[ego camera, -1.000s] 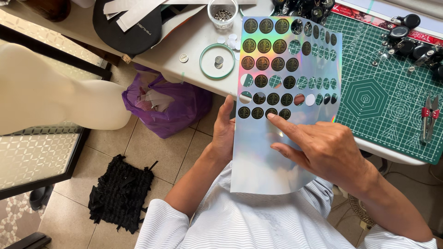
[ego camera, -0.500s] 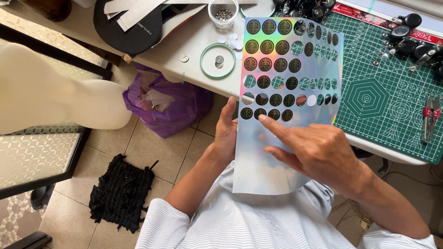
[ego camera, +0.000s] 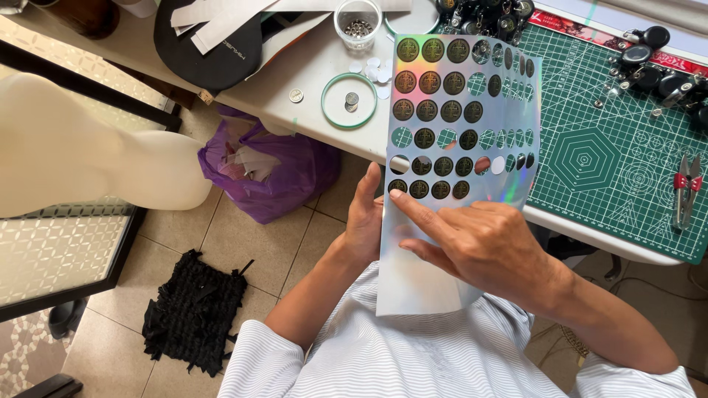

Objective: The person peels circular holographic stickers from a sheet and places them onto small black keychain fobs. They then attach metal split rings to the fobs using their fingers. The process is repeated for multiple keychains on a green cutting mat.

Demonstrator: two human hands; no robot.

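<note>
A green cutting mat [ego camera: 590,158] is covering the right end of the white table [ego camera: 295,70], with red-handled snips [ego camera: 686,195] lying on it near the edge and black clips [ego camera: 649,63] bunching along its top. A green ring [ego camera: 324,107] is lying on the table around a small coin [ego camera: 352,98], and another coin [ego camera: 296,95] is sitting just beside it. A clear cup [ego camera: 358,22] is standing behind them. On the tiled floor, a purple bag [ego camera: 269,166] is slumping under the table, and a black rag [ego camera: 193,309] is lying well apart from it.
</note>
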